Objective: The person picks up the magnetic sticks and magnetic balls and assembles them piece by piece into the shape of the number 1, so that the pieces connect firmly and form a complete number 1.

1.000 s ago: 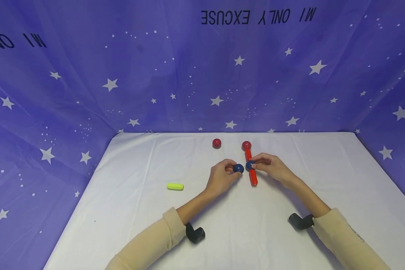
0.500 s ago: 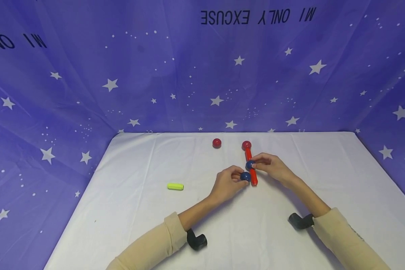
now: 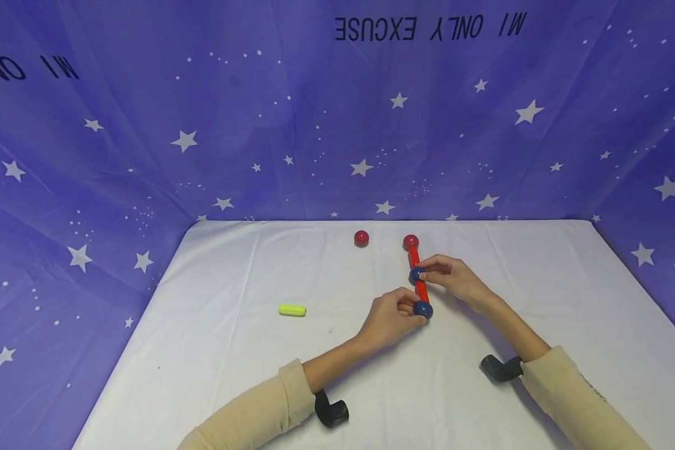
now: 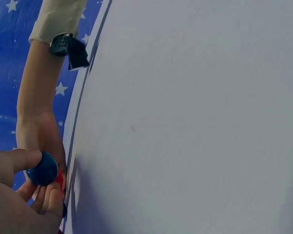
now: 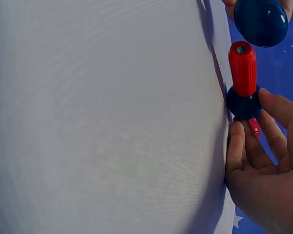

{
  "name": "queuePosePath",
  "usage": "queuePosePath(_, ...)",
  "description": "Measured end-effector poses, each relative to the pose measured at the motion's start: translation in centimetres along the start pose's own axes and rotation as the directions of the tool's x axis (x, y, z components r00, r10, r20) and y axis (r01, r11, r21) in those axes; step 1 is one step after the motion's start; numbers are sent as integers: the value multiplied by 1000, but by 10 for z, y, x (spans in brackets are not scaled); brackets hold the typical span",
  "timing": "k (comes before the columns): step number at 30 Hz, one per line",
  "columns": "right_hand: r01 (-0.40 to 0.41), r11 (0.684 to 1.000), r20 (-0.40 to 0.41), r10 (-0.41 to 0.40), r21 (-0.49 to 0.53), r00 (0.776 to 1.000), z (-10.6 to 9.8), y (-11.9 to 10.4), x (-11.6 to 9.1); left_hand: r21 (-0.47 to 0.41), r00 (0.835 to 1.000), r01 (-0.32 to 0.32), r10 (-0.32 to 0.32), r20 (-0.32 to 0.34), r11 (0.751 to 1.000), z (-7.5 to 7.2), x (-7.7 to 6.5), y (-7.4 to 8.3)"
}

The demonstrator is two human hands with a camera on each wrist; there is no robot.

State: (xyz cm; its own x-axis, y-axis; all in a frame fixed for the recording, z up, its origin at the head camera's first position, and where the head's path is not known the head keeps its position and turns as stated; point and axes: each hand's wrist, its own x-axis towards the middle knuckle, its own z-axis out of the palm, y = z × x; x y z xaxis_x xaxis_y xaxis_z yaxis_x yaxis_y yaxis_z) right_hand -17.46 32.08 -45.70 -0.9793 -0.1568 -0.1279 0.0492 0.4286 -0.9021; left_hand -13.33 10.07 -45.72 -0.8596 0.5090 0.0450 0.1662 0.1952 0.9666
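Note:
My left hand (image 3: 390, 319) pinches a glossy blue ball (image 3: 423, 310) between thumb and fingers, right at the near end of a red ribbed rod (image 3: 422, 292). A narrow gap shows between this ball and the rod's metal-tipped end (image 5: 241, 49) in the right wrist view. My right hand (image 3: 458, 280) holds a second blue ball (image 3: 416, 275), from which the rod sticks out toward me. Beyond that ball, another red rod (image 3: 414, 257) runs to a red ball (image 3: 410, 242) at the far end. The pieces form one nearly straight line on the white table.
A loose red ball (image 3: 361, 238) lies near the table's back edge, left of the line of pieces. Farther left sits a short yellow-green rod (image 3: 292, 310). Black wrist mounts (image 3: 332, 412) stick out below both sleeves. Purple star-patterned cloth (image 3: 360, 125) rises behind the white table (image 3: 202, 375).
My left hand has carried its blue ball toward me and right, from beside the middle ball to the near rod's end. My right hand has stayed in place on the middle ball.

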Motion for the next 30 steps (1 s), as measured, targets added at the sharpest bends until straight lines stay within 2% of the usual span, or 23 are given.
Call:
queuePosePath(13,9,1000,-3,-9,-3,1000,1,0,0,5,1000,-3,3,28,1000,8,-2,-2)
queuePosePath(20,18,1000,-3,-18,-5,1000,1,0,0,18,999,-38,38,35,999,10,-3,-6)
queuePosePath(30,5,1000,-6,-5,1,1000,1,0,0,40,998,-44,42,40,998,11,-1,-7)
